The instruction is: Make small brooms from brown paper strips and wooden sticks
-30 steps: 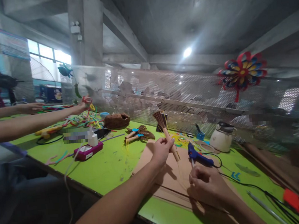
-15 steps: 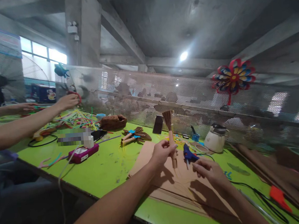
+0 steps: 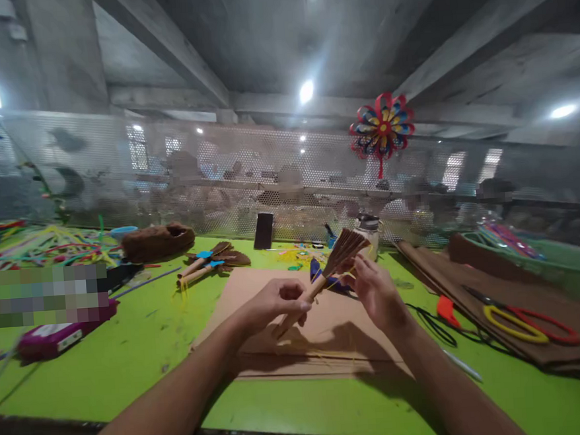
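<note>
My left hand (image 3: 273, 303) is closed around the rolled cardboard handle of a small brown paper broom (image 3: 345, 252). The broom leans to the upper right, its pleated, fan-like head spread out. Close beside that head, my right hand (image 3: 377, 292) has its fingers drawn together on a thin yellow string (image 3: 332, 281), which runs from the broom's neck. Behind the broom a blue glue gun (image 3: 315, 269) is partly hidden. Beneath both hands lie stacked brown cardboard sheets (image 3: 236, 294).
Two similar brown pieces with blue ties (image 3: 216, 261) lie left of the cardboard. A purple power strip (image 3: 64, 333) and colourful strips (image 3: 58, 243) are farther left. A phone (image 3: 264, 230) leans against the mesh screen. Scissors (image 3: 520, 324) rest on brown material at right, by a green basket (image 3: 566, 258).
The view has swung right. The broom has tipped from upright to slanting right, and my right hand has risen from near the glue gun to the broom's head.
</note>
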The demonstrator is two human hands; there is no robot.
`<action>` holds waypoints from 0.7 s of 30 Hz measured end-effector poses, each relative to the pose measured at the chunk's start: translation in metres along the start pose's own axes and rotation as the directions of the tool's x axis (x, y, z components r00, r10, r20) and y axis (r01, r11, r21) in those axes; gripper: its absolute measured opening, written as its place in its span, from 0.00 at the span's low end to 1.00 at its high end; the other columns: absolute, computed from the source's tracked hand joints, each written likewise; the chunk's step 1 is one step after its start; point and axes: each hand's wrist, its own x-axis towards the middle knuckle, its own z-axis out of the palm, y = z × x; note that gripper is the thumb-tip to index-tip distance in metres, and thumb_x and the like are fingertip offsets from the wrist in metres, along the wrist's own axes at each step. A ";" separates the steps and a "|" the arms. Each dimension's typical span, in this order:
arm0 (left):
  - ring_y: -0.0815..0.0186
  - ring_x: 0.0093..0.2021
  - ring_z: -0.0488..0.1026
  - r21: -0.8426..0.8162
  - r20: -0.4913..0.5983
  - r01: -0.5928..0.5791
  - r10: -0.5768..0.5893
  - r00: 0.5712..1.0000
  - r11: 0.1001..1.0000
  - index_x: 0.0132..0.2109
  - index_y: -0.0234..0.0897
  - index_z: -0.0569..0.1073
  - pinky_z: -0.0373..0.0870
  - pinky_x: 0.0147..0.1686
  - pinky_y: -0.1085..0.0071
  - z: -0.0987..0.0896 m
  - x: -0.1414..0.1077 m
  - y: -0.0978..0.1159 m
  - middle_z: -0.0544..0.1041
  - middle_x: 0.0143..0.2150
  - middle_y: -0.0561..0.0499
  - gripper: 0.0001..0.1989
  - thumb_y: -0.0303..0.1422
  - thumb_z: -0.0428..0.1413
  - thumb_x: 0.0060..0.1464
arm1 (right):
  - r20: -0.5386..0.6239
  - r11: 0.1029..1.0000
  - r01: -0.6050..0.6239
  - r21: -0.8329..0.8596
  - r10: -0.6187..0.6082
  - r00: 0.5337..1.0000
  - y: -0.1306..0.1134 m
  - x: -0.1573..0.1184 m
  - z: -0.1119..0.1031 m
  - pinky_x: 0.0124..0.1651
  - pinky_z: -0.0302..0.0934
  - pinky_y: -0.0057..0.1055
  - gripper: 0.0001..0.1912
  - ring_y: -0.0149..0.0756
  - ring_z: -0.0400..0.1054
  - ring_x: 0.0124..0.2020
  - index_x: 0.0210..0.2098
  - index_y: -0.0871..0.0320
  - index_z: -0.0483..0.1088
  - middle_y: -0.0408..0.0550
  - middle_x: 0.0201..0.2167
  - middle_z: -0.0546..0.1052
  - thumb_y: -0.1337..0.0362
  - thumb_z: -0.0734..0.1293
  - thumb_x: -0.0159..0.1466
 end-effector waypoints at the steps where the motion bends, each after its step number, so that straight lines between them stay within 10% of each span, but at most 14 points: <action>1: 0.69 0.25 0.71 0.016 0.014 0.008 -0.008 1.000 1.000 0.34 0.32 0.72 0.66 0.28 0.73 -0.001 0.000 -0.001 0.75 0.25 0.51 0.12 0.35 0.62 0.45 | 0.008 1.000 -0.011 0.029 0.011 1.000 -0.002 -0.001 0.000 0.34 0.60 0.29 0.12 0.33 0.66 0.33 0.37 0.55 0.72 0.45 0.34 0.74 0.55 0.68 0.57; 12: 0.63 0.34 0.74 0.051 0.060 0.008 -0.011 0.998 0.999 0.42 0.32 0.72 0.69 0.38 0.65 0.009 -0.002 0.021 0.77 0.35 0.44 0.16 0.37 0.59 0.47 | 0.126 0.995 -0.066 -0.068 0.075 0.989 0.011 -0.009 0.009 0.28 0.58 0.30 0.13 0.31 0.63 0.25 0.37 0.61 0.74 0.44 0.25 0.73 0.60 0.70 0.55; 21: 0.70 0.25 0.69 0.286 -0.078 -0.021 0.045 0.996 0.958 0.57 0.35 0.60 0.66 0.24 0.74 0.029 0.002 0.041 0.73 0.31 0.49 0.26 0.35 0.55 0.53 | 0.058 0.976 -0.124 -0.176 0.136 0.989 0.022 -0.018 0.031 0.27 0.56 0.28 0.13 0.30 0.62 0.24 0.24 0.60 0.69 0.43 0.21 0.70 0.57 0.69 0.55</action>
